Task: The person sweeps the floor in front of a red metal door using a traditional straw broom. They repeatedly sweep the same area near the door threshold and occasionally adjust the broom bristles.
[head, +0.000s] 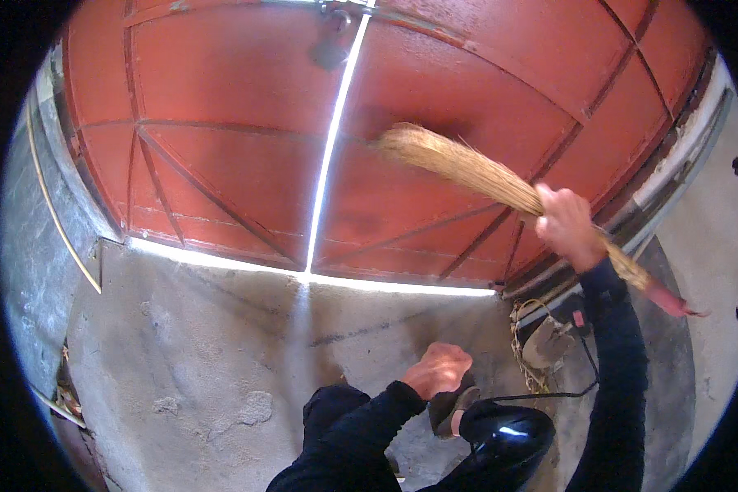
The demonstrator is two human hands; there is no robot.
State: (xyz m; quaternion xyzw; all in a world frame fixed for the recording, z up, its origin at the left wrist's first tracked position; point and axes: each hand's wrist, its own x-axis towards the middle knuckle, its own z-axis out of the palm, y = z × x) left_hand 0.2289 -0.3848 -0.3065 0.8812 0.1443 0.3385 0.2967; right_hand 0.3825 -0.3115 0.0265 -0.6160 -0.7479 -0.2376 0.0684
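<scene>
My right hand [567,226] grips a straw hand broom [467,172] around its middle. The broom is raised in front of a red metal double door [221,184], its bushy end pointing up and left. Its reddish tapered handle end sticks out past my wrist on the right. I cannot tell whether the bristles touch the door panel. Lower down, my left hand [438,372] is curled into a fist above my shoe, with no object visible in it.
A padlock [329,52] hangs near the top of the bright gap between the door leaves. At right, a black cable [547,395] runs past a stone-like lump [547,344] near the door frame. A pale hose [52,203] lies along the left wall. The concrete floor [209,344] is rough and patched.
</scene>
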